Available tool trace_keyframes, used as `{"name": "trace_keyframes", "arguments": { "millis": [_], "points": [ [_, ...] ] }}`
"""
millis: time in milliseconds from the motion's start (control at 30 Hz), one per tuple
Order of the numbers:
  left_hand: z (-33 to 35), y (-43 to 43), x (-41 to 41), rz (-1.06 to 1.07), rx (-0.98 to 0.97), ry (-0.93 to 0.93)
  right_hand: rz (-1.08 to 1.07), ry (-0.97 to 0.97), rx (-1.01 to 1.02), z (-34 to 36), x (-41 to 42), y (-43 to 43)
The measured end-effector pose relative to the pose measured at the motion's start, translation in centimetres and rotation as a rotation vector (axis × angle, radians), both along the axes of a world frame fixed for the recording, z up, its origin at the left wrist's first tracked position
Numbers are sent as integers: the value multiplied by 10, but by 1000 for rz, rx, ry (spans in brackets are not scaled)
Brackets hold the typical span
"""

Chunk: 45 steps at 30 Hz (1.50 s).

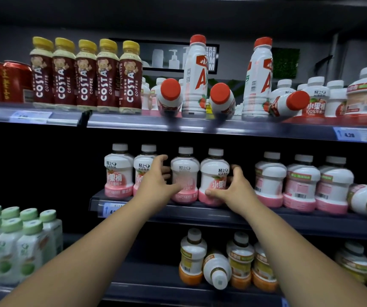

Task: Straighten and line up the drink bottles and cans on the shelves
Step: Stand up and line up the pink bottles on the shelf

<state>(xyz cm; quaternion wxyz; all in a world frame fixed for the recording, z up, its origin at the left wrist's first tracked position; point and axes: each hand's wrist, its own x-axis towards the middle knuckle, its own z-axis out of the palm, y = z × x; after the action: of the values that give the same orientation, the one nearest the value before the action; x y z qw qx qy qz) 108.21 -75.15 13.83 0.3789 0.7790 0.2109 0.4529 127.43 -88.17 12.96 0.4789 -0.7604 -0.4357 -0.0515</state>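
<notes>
- Head view is showing the middle shelf (222,214), with pink-based bottles (302,180) standing in a row along its front edge.
- The left hand (156,182) is reaching into the gap left of the third pink bottle (185,171), its fingers curling round that bottle's left side.
- The right hand (233,191) is gripping the fourth pink bottle (214,171), with the thumb lying across its base and the fingers wrapping its right side.
- These two bottles are standing upright and touching each other, near the shelf's front edge.
- Toward the shelf's right end, a tipped pink bottle (366,200) is lying on its side, its cap pointing front-right.
</notes>
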Motion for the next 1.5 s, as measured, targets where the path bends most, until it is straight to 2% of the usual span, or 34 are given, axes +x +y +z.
{"name": "trace_keyframes", "arguments": {
  "millis": [133,333,500,733,1033,1267,1367,1500],
  "points": [
    [0,-2,-18,53,78,-40,21,-6,-5,2,-7,3],
    [-4,-5,-27,37,73,10,30,-4,-10,2,-17,16],
    [-6,-18,-21,45,71,25,131,30,16,2,-18,8],
    [-4,-72,38,-27,85,20,137,0,145,5,11,-71],
    [-12,-134,125,-152,131,57,-76,69,255,-17,77,-161],
    [0,-126,183,-146,98,38,-134,153,264,-19,100,-171],
    [3,-118,201,-89,79,119,-130,177,250,-18,105,-163],
    [1,-109,213,-143,-4,189,-133,167,248,-21,112,-154]
  ]
}}
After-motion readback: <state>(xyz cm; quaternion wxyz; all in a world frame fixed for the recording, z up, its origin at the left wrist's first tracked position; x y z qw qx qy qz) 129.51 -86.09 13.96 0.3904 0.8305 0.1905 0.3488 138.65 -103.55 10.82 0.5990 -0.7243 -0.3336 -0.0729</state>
